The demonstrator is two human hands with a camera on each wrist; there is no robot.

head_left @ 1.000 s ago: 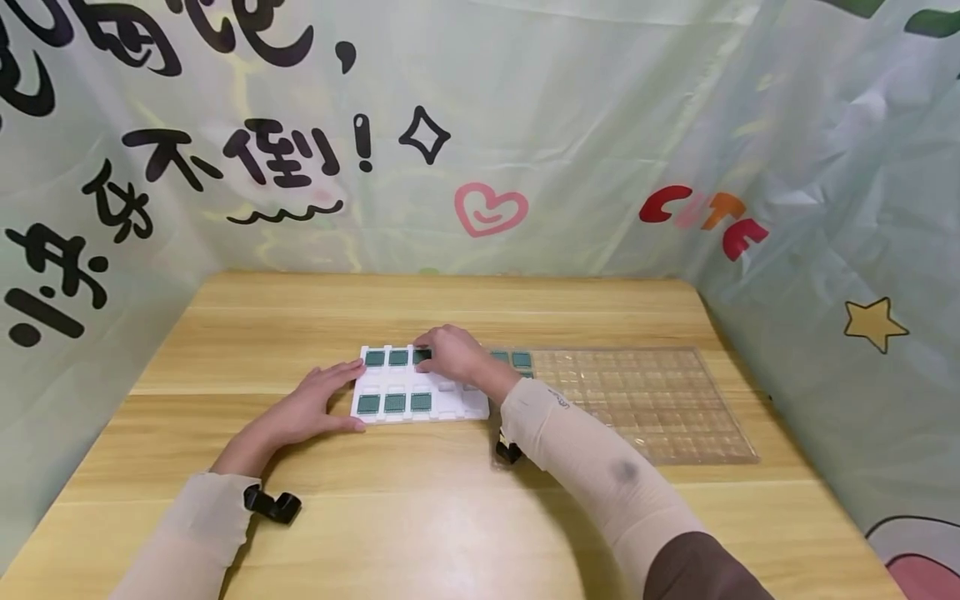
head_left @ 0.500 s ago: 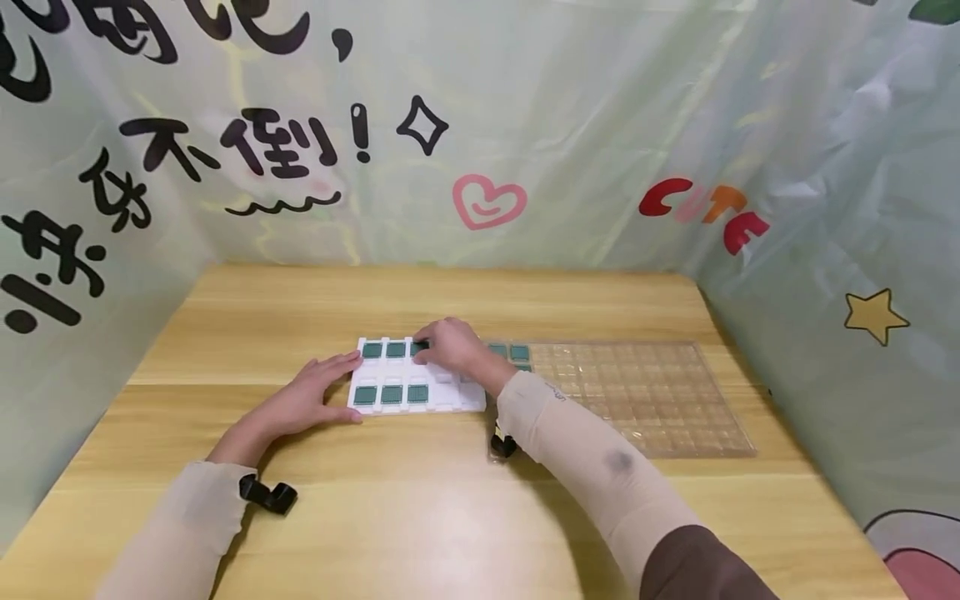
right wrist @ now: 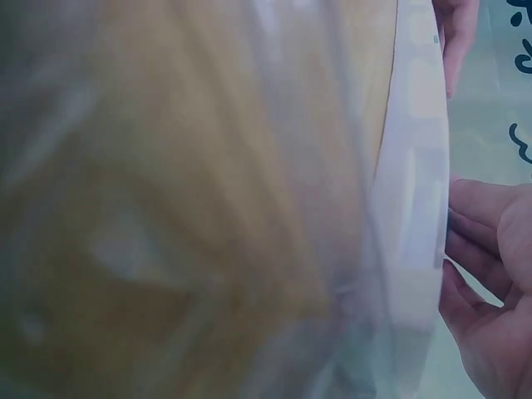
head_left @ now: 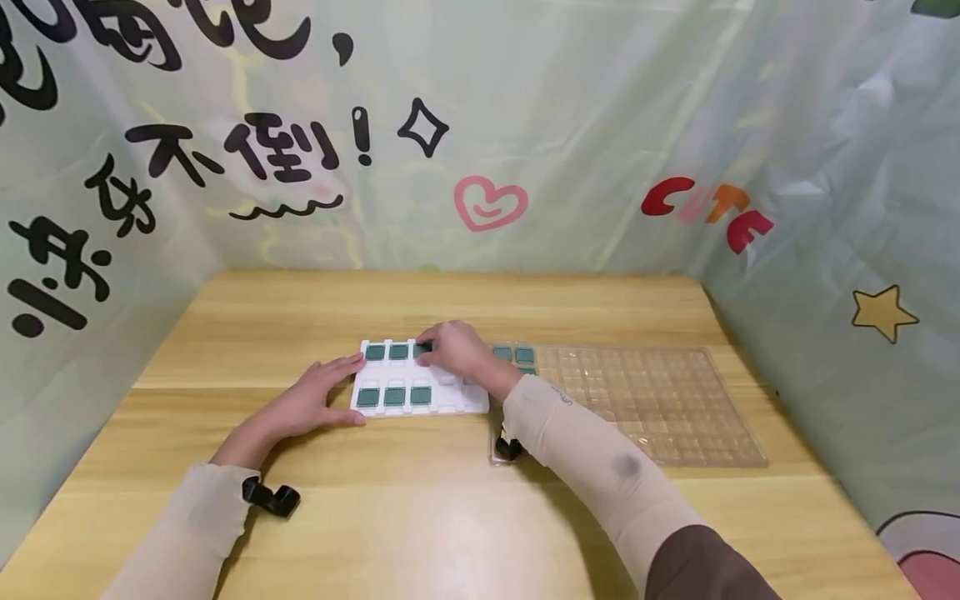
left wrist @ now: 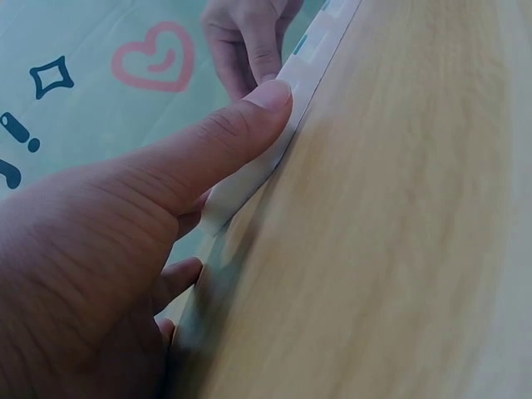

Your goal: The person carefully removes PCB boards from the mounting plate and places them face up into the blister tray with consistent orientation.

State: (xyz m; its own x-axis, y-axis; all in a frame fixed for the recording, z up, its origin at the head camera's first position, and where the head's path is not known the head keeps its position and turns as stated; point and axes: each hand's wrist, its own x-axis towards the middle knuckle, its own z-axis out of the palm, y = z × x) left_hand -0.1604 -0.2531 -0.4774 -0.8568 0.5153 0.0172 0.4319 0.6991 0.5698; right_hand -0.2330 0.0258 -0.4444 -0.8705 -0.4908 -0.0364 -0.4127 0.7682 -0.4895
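A white tray [head_left: 401,375] with square slots lies on the wooden table, holding green chips [head_left: 394,396] in its far and near rows. My left hand [head_left: 300,403] rests at its left end with extended fingers touching the edge and the thumb on the near corner. In the left wrist view the thumb [left wrist: 241,125] lies against the tray's edge. Over the far row, my right hand [head_left: 459,350] pinches a dark green chip [head_left: 424,346] at the third slot. Its fingertips partly cover that chip, and the hand and forearm hide the tray's right part.
To the right lies a clear plastic tray [head_left: 637,400] with many small pockets and a few green chips [head_left: 524,355] at its far left. The right forearm [head_left: 592,467] crosses its near left part. Printed fabric [head_left: 585,125] stands behind the table [head_left: 420,500].
Both hands keep nearly the same place at the white tray. The right fingers stay at the third slot of the far row. Only the head view shifts slightly.
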